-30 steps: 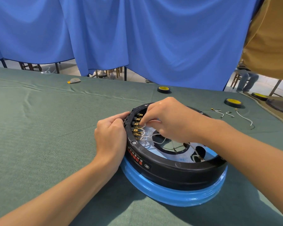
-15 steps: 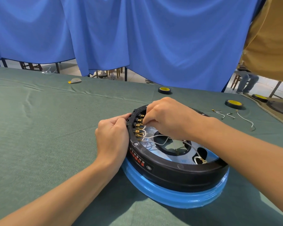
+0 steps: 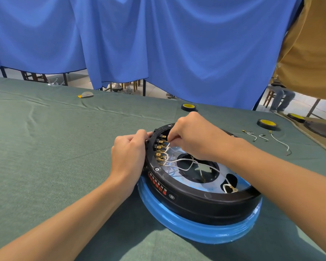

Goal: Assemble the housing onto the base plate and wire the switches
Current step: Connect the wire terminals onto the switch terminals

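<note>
Though at housing rim, left hand outside

A makeshift assembly workshop: cloth-covered table, blue curtain backdrop, tape rolls and loose wires lying about

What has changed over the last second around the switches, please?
The right hand has risen slightly at the switch terminals, pulling its pinched white wire more into view. The left hand still grips the black housing, which stays seated on the blue base plate.
</note>
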A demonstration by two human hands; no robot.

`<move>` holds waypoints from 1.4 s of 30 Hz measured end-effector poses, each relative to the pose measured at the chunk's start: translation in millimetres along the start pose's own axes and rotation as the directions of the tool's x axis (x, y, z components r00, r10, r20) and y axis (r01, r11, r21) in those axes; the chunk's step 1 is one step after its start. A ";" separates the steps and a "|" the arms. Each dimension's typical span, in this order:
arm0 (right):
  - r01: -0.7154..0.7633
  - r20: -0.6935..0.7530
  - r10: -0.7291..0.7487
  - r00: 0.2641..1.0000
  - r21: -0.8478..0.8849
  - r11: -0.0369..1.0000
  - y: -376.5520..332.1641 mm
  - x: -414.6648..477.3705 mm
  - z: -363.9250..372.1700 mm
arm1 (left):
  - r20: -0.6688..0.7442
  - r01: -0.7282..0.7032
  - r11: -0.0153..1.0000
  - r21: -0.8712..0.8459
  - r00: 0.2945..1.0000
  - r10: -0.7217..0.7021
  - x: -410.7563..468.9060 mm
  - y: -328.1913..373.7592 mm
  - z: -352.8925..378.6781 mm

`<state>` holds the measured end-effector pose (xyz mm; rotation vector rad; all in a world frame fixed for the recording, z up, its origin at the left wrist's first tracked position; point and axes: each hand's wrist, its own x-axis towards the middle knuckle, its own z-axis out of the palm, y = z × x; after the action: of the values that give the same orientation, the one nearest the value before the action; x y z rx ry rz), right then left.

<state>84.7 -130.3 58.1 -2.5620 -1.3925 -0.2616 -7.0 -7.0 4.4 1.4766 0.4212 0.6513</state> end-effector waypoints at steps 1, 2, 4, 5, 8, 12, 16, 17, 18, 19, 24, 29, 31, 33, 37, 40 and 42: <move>-0.002 -0.001 0.002 1.000 -0.006 1.000 -0.2 1.2 0.5 | 0.002 -0.016 1.000 0.007 1.000 0.016 0.1 -0.1 -0.2; -0.003 -0.003 0.003 1.000 -0.009 1.000 -0.2 2.1 0.5 | 0.003 -0.037 0.999 0.016 0.999 0.037 0.4 -0.5 -0.3; -0.003 -0.006 0.003 1.000 -0.019 1.000 0.1 3.1 0.3 | -0.001 -0.072 0.996 0.045 0.997 0.072 1.5 -1.4 -0.2; -0.002 -0.008 0.002 1.000 -0.024 1.000 0.0 3.2 0.5 | 0.002 -0.080 0.995 0.057 0.997 0.081 2.8 -2.6 -0.5; -0.003 0.004 0.003 1.000 -0.015 1.000 -2.7 0.5 -1.0 | 0.025 -0.095 0.994 0.058 0.995 0.094 5.6 -5.1 -1.6; -0.032 -0.023 0.032 0.999 -0.006 0.999 3.9 -19.3 -15.4 | 0.080 -0.093 0.992 0.081 0.993 0.087 9.4 -1.5 -3.9; -0.171 -0.236 0.177 0.955 0.048 0.984 40.9 -59.4 -33.9 | 0.321 -0.159 0.977 0.143 0.941 0.106 8.9 10.0 -6.4; -0.223 -0.292 0.234 0.927 0.072 0.972 54.8 -70.5 -36.5 | 0.380 -0.185 0.964 0.192 0.919 0.101 7.8 11.8 -6.3; -0.281 -0.331 0.296 0.896 0.095 0.955 69.4 -80.6 -37.4 | 0.425 -0.214 0.949 0.232 0.900 0.099 7.0 13.5 -6.1; -0.342 -0.349 0.360 0.865 0.116 0.933 84.3 -90.5 -36.2 | 0.453 -0.240 0.936 0.258 0.885 0.102 6.5 14.9 -5.5; -0.575 -0.294 0.588 0.754 0.137 0.806 144.2 -121.4 -10.1 | 0.490 -0.290 0.922 0.256 0.861 0.135 9.8 16.0 -5.2; -0.607 -0.218 0.600 0.769 0.043 0.793 163.8 -123.3 13.9 | 0.453 -0.329 0.828 0.455 0.886 0.103 22.1 24.6 2.3; -0.607 -0.210 0.587 0.782 -0.040 0.794 163.4 -121.5 21.0 | 0.437 -0.354 0.718 0.599 0.896 0.077 28.7 33.4 12.8; -0.603 -0.207 0.579 0.789 -0.080 0.794 163.2 -121.6 24.3 | 0.456 -0.389 0.548 0.740 0.890 0.015 32.5 42.3 30.1; -0.587 -0.185 0.570 0.800 -0.049 0.808 166.2 -125.9 24.9 | 0.516 -0.505 0.199 0.840 0.857 -0.004 33.3 48.4 74.6; -0.589 -0.206 0.584 0.785 0.042 0.807 170.6 -128.6 25.2 | 0.618 -0.612 0.102 0.784 0.785 -0.041 29.7 41.8 95.5; -0.591 -0.244 0.597 0.764 0.106 0.800 174.4 -128.5 24.9 | 0.646 -0.647 0.020 0.763 0.759 -0.076 30.5 36.2 95.8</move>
<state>163.9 -319.3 -16.4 -2.6630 -0.4354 -0.4491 71.5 -62.7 50.8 3.1481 -0.0246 0.1068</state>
